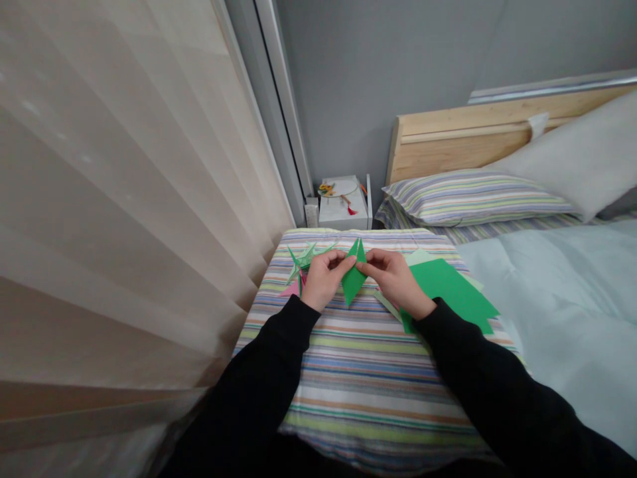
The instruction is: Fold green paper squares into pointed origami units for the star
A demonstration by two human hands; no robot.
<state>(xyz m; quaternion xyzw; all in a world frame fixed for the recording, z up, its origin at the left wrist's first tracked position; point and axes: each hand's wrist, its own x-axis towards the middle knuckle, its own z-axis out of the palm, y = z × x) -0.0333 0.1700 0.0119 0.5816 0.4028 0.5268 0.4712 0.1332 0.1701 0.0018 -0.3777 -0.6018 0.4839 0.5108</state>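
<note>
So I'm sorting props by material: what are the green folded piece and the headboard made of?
The green folded piece, pinched by left hand and right hand, looks like matte paper: thin, sharply creased. The headboard appears to be pale, unpainted wood with visible grain.

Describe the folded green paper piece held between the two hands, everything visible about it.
The folded green paper piece looks like thin, matte craft paper in a solid mid green. It is folded into a narrow kite-like form: two small pointed tips stand up at the top with a notch between them, and the body tapers to a single point below. It is held roughly upright above the striped cushion. The left hand pinches its left edge and the right hand its right edge, fingertips meeting near the upper part.
</note>
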